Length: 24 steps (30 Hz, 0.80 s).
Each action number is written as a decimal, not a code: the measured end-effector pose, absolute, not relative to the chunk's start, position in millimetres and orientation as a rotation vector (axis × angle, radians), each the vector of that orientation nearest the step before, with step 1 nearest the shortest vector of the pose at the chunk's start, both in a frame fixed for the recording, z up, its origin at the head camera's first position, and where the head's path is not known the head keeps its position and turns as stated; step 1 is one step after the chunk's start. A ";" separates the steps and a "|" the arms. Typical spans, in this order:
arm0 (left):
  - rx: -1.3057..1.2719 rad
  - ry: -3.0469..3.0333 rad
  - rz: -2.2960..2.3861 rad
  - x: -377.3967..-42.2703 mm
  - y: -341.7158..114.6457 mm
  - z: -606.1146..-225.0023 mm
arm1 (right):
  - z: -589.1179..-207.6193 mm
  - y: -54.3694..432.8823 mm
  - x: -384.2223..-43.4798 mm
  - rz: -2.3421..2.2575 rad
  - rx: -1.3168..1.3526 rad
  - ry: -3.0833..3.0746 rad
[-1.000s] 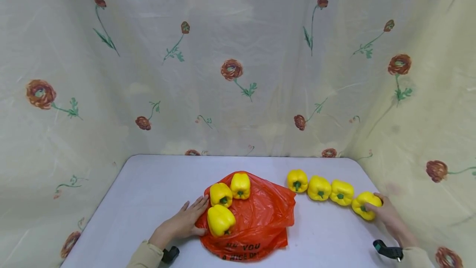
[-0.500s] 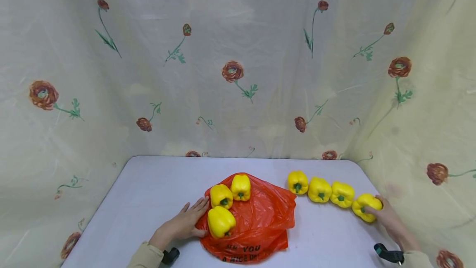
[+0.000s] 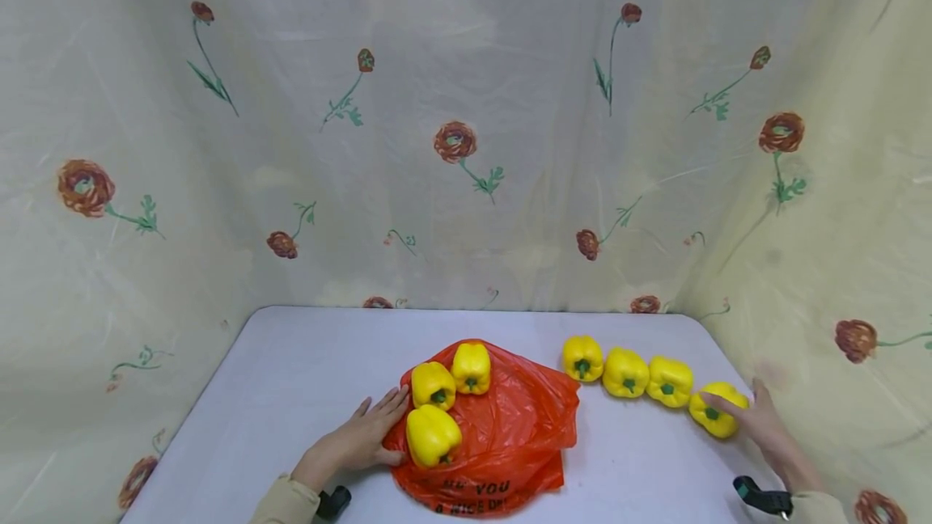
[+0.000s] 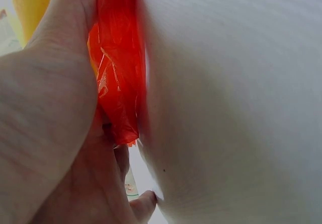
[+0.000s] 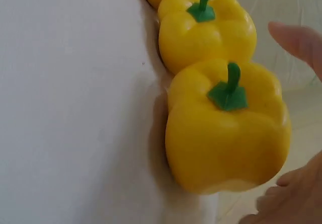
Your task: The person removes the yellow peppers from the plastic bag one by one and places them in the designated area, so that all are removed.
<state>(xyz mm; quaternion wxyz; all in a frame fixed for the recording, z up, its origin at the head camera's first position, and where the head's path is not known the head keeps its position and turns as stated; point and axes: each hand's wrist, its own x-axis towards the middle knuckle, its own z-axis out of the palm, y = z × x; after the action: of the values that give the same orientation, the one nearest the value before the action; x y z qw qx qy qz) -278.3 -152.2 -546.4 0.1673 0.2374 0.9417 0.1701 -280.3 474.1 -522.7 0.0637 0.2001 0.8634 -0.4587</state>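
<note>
At the table's right edge my right hand (image 3: 768, 427) hovers with thumb and fingers spread over the end yellow bell pepper (image 3: 717, 425). In the right wrist view, gaps show between this bell pepper (image 5: 226, 138) and both the thumb (image 5: 299, 40) and the curled fingers. My left hand (image 3: 360, 437) lies with fingers extended along the left rim of a red plastic bag (image 3: 510, 419). Its thumb touches the bag (image 4: 118, 58) in the left wrist view. On the bag sit three more bell peppers, the nearest (image 3: 433, 433) right beside the left thumb.
Several bell peppers form a slanting row from the back (image 3: 582, 358) to the right edge of the white table (image 3: 320, 362). Flower-printed sheeting (image 3: 510, 249) hangs behind and at both sides. Black printed lettering shows on the bag's front part.
The right hand has loosened from the end bell pepper, its fingers lifting and spreading away while the pepper stays in the row. The left hand and the bag have not moved.
</note>
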 end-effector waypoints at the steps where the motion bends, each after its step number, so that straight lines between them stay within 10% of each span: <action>1: 0.671 2.680 0.483 -278.0 -152.3 -546.0 | -521.0 471.7 -280.3 -1.378 0.609 2.638; 24: 0.658 2.686 0.484 -278.1 -151.2 -545.9 | -458.7 334.5 -272.2 -1.725 -0.001 2.759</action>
<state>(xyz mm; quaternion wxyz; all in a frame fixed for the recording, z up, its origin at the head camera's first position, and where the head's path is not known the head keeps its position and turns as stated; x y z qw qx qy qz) -278.1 -151.2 -545.9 0.1662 0.2310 0.9435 0.1700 -272.2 334.5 -458.7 -0.0559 -0.0004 0.8466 -0.5293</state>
